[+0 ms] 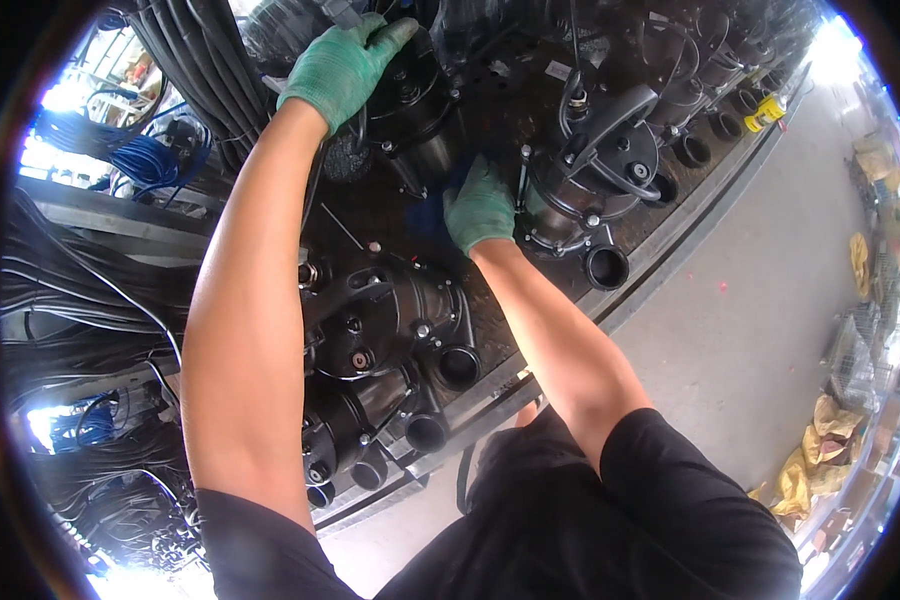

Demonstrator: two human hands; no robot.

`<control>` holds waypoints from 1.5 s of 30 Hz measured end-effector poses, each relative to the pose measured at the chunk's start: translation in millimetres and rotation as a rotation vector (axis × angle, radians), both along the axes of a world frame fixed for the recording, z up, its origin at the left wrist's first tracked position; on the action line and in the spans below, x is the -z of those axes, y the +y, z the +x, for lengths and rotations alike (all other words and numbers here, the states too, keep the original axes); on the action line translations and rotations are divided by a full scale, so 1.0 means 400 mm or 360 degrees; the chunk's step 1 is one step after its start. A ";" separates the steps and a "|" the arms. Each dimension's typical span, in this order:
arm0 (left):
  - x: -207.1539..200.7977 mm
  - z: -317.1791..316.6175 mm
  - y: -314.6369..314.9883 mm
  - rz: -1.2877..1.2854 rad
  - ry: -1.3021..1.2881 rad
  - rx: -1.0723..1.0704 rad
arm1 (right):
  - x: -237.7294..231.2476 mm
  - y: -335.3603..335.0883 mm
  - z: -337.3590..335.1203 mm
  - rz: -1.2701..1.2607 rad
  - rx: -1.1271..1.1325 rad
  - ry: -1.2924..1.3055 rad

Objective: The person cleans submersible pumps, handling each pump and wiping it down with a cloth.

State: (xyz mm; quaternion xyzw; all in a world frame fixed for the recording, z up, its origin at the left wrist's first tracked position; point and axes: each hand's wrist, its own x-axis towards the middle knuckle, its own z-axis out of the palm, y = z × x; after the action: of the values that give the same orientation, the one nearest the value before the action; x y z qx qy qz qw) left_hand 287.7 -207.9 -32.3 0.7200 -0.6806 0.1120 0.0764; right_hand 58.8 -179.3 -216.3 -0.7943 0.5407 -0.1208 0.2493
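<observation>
My left hand [342, 75], in a green work glove, reaches over the top of a black submersible pump [422, 140] at the far side of the bench. Its thumb and fingers bend over the pump's upper end, where the exact hold is partly hidden. Close to the foot of that pump, my right hand [482, 208], gloved alike, is closed low over a dark blue cloth [428, 214]. Most of its fingertips are out of sight. Just right of it stands another black pump [590, 180] with a curved handle and a round outlet.
Nearer me, more black pumps [380, 320] crowd the dark bench, beside a thin metal rod [342, 227]. Bundled black cables [195, 75] hang at left. A yellow object [766, 114] lies by the bench's metal edge [660, 250]. Grey floor [740, 290] stretches right, toward yellow bags [798, 480].
</observation>
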 end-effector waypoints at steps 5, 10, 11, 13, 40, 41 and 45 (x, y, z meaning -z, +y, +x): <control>-0.020 -0.011 0.010 -0.0066 0.0252 0.0028 | -0.111 0.022 -0.041 0.0136 -0.0288 0.0238; -0.018 0.016 0.023 0.0019 -0.0131 0.0084 | -0.079 0.024 -0.084 0.0109 -0.0541 -0.0131; -0.023 0.004 0.024 -0.0066 -0.0297 0.0203 | -0.094 0.018 -0.086 0.0098 -0.0524 -0.0147; -0.032 -0.033 0.027 -0.0169 0.0106 0.0067 | -0.121 0.011 -0.076 0.0168 -0.0127 -0.0848; -0.044 -0.085 0.047 -0.0169 0.1595 -0.0403 | -0.340 -0.032 0.037 -0.0470 0.0089 -0.1394; -0.035 -0.064 0.045 -0.0230 0.1497 -0.0205 | -0.386 -0.030 0.022 -0.0476 0.0089 -0.1399; -0.009 0.001 0.066 -0.0359 0.1951 -0.0002 | -0.498 -0.066 0.047 -0.0917 -0.0351 -0.1606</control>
State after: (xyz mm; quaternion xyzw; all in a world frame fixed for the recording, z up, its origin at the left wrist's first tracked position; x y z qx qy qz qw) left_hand 288.2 -181.3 -28.6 0.6413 -0.4966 -0.2505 0.5286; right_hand 77.5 -205.7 -17.2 -0.7260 0.2149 -0.5989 0.2609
